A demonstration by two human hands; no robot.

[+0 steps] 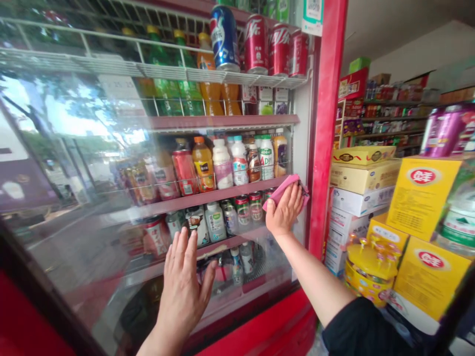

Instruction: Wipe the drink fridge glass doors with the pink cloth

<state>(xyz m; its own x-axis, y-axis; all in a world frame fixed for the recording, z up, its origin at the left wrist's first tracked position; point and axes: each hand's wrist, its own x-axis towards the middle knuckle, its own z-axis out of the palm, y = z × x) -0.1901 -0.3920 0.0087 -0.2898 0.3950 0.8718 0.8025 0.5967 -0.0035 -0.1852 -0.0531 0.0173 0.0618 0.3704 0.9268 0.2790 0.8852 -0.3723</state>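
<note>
My right hand [284, 211] presses a pink cloth [284, 185] against the glass door [92, 247] of a drinks fridge, near its right edge. The fingers lie over the cloth, and part of it sticks out around them. Lower and to the left, my left hand [184, 284] is raised before the glass with its fingers stretched and thumb apart, holding nothing. Whether its fingertips touch the pane, I cannot tell. Behind the glass stand rows of bottles and cans, among them a blue can [224, 39] and a white-capped bottle [221, 165].
The fridge's red frame [323, 123] runs up on the right. Beside it are stacked cartons [363, 178], yellow boxes [423, 198] and a yellow tub [371, 267]. Farther back stands a stocked shop shelf [393, 118]. Trees and street reflect in the left part of the glass.
</note>
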